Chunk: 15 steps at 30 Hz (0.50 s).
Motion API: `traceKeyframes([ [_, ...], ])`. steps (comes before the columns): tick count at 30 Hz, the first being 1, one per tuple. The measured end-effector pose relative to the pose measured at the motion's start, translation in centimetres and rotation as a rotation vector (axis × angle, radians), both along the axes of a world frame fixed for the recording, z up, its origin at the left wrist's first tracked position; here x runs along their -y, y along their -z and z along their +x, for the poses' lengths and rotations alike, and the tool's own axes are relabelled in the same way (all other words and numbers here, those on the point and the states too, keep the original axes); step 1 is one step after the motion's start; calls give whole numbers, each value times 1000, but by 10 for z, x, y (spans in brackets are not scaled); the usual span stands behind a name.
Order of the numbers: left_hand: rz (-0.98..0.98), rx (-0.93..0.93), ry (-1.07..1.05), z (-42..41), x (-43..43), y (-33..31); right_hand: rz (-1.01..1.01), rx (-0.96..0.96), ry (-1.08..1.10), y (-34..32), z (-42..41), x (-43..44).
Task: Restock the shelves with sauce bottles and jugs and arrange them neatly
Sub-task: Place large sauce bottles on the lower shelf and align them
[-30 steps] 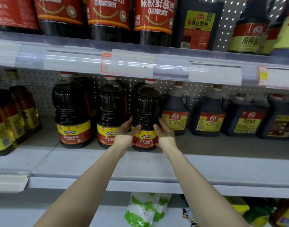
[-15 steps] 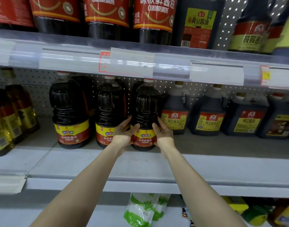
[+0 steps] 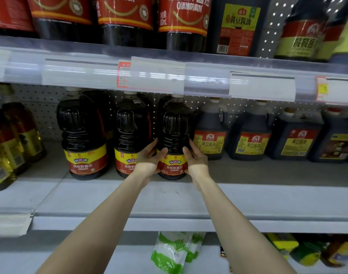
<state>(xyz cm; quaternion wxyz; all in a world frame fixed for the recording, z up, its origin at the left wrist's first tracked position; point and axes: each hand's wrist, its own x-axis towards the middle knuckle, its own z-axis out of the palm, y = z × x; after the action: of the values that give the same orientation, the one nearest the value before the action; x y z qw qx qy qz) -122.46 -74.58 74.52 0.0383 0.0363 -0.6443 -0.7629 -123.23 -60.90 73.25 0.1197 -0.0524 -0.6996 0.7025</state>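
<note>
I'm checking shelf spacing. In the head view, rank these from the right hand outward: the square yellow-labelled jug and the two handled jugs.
1. First handled jug, just right of the right hand on the soy sauce bottle.
2. Second handled jug, further right.
3. Square yellow-labelled jug, furthest right.

The soy sauce bottle [image 3: 174, 135] is near-black with a red and yellow label. The jugs [image 3: 210, 131] beside it are dark with red-and-yellow labels. The shelf [image 3: 169, 198] is pale grey, the pegboard [image 3: 44, 107] white and dotted. The pouch [image 3: 171, 252] below is green and white.
</note>
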Motion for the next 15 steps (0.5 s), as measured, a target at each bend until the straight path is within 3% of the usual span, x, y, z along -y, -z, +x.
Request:
traceKeyframes([
  [15, -150, -17, -9, 22, 7, -6, -6, 49, -73, -12, 30, -8],
])
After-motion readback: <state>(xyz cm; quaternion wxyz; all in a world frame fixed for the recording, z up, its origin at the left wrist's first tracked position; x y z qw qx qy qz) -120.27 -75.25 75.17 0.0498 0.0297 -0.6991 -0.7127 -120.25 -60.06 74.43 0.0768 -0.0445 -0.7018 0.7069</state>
